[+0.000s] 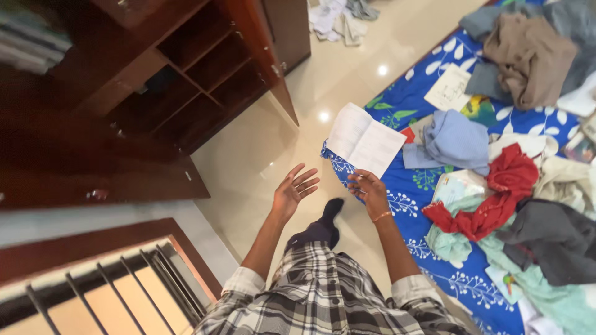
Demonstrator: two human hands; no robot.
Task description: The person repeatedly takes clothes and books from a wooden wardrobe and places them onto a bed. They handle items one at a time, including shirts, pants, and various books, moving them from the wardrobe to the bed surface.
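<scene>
Nearest the camera are the sleeves of a plaid shirt, and a dark-trousered leg stretches out over the pale tiled floor. The left hand is raised with the palm open and the fingers spread apart, touching nothing; it hangs over the floor just beside the other hand. The right hand, with an orange band on its wrist, holds the bottom edge of an open booklet; its fingers are closed on the paper, and the booklet stands up tilted, pages facing the camera, over the corner of a blue flowered sheet.

On the sheet, just right of the booklet, lies a folded light blue garment. Beyond the right wrist is a crumpled red cloth, with a dark grey garment and a mint green cloth beside it. Farther back lie a white sheet of paper and a heap with a brown garment.

To the left stands a dark wooden cupboard with its door open, and white clothes lie on the floor at the far end.
</scene>
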